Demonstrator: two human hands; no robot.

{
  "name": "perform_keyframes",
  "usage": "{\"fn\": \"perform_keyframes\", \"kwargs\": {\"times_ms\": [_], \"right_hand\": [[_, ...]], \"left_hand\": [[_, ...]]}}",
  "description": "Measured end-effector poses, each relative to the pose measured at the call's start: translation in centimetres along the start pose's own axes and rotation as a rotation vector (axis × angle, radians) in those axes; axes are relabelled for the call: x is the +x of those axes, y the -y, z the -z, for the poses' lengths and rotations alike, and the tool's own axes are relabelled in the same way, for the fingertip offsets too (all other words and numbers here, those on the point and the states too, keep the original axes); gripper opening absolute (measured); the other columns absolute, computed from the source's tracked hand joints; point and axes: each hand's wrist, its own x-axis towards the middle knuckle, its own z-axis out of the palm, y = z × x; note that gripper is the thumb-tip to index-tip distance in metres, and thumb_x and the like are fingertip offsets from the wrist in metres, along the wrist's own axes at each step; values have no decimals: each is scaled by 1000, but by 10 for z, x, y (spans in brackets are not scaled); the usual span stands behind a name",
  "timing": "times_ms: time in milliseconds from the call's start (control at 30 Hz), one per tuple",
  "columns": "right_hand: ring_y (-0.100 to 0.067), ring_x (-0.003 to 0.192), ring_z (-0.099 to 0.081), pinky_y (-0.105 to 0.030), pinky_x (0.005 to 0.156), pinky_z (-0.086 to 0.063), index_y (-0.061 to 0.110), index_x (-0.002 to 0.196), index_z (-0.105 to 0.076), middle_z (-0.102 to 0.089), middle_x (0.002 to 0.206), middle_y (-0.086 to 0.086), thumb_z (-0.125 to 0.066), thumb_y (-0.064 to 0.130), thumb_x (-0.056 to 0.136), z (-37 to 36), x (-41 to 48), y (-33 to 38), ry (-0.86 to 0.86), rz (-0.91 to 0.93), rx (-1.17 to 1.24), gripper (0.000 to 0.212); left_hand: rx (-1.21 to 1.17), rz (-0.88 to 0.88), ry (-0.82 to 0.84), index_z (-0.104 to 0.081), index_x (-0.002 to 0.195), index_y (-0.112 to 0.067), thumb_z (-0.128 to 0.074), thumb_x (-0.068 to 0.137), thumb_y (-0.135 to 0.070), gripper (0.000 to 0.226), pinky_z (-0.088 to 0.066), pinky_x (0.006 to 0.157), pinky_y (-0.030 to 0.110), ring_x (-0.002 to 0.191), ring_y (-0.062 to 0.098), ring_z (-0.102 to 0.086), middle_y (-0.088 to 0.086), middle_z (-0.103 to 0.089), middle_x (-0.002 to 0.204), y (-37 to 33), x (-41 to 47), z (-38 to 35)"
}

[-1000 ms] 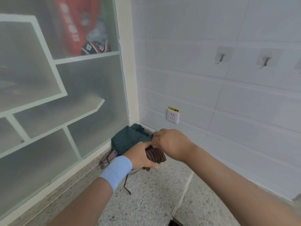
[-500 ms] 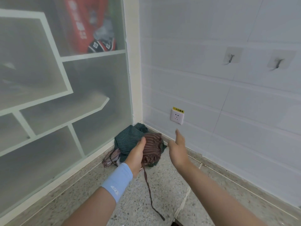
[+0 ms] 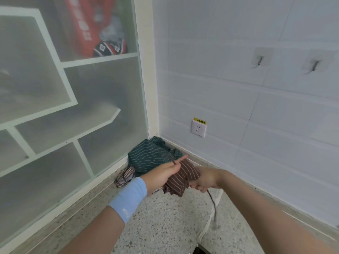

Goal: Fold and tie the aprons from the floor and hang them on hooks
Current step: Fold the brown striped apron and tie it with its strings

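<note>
As left hand (image 3: pixel 161 174) apparently clasps apron (image 3: pixel 184 176), pointing

Two arms in view, both bare skin except for one item. Left hand (image 3: pixel 161 174): the wrist just behind it wears a light blue stretchy fabric wristband (image 3: pixel 128 197), a wide tube-shaped cuff, snug all round, soft knit look, plain edges. A small white logo mark (image 3: pixel 125 211) sits near the band's elbow-side edge, too small and blurred to read. Right hand (image 3: pixel 205 180): wrist and forearm are bare as far as the view goes. Upper arms and clothing lie outside the frame, cannot tell.
</note>
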Motion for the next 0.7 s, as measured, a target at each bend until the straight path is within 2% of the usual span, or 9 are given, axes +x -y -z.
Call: {"fn": "perform_keyframes", "kwargs": {"times_ms": [100, 200, 267, 333, 367, 467, 533, 600, 700], "right_hand": [[-9, 50, -36, -21, 47, -34, 7, 98, -60, -43, 67, -1, -49, 0, 96, 17, 0, 11, 42, -137, -320, 13], [-11, 49, -36, -23, 46, -33, 8, 100, -69, -46, 66, 0, -60, 19, 94, 30, -1, 20, 21, -194, -507, 15], [-14, 65, -52, -27, 62, -47, 17, 98, -73, -62, 88, -1, -63, 32, 92, 32, 0, 28, -34, -151, -665, 18], [-20, 98, -62, -38, 91, -50, 21, 96, -73, -68, 114, -3, -56, 32, 97, 26, 4, 35, -129, -82, -742, 21], [-22, 104, -61, -40, 97, -48, 21, 93, -72, -68, 116, -3, -51, 31, 99, 21, 7, 37, -176, -56, -777, 24], [-24, 93, -64, -38, 85, -53, 15, 93, -72, -69, 101, -7, -41, 23, 103, 5, 18, 38, -241, -14, -985, 34], [-22, 85, -62, -34, 73, -53, 25, 89, -71, -66, 91, -3, -43, 13, 102, -7, 26, 37, -273, 33, -1103, 33], [-20, 83, -63, -32, 61, -50, 30, 99, -74, -65, 88, 1, -49, 10, 97, -14, 36, 34, -326, 65, -1125, 33], [-20, 80, -62, -27, 49, -35, 22, 96, -74, -66, 87, -1, -50, 13, 94, -24, 46, 28, -423, 58, -1067, 25]], "left_hand": [[299, 7, 26, -28, 142, -60, -29, 102, -50, 41, -20, 121, 37, 143, 10, -31, -10, -32, 157, -3, -3, -19], [619, 53, -15, -22, 149, -53, -20, 105, -46, 44, -31, 96, 23, 119, 10, -49, -6, -45, 146, 5, -8, -39], [730, 30, -122, -21, 151, -48, -19, 105, -44, 46, -36, 82, 25, 99, 9, -50, -6, -44, 130, 13, -9, -47], [795, 24, -183, -15, 154, -42, -17, 105, -40, 49, -43, 86, 30, 104, 14, -50, -2, -47, 128, 21, -5, -49], [816, 46, -189, -10, 155, -41, -16, 105, -39, 51, -45, 88, 35, 105, 19, -51, 5, -54, 121, 25, -2, -48], [801, 168, -216, -11, 153, -37, -16, 103, -39, 50, -44, 72, 38, 81, 24, -54, 14, -57, 86, 28, 4, -44], [848, 207, -220, -43, 131, -13, -16, 105, -33, 43, -47, 80, 42, 91, 29, -58, 13, -60, 94, 26, 6, -42], [870, 231, -205, -49, 110, -5, -15, 106, -27, 41, -47, 87, 46, 98, 32, -57, 15, -59, 102, 27, 7, -40], [812, 250, -252, -51, 110, -10, -16, 105, -30, 41, -49, 82, 44, 93, 31, -60, 13, -62, 100, 34, 9, -39]]}}
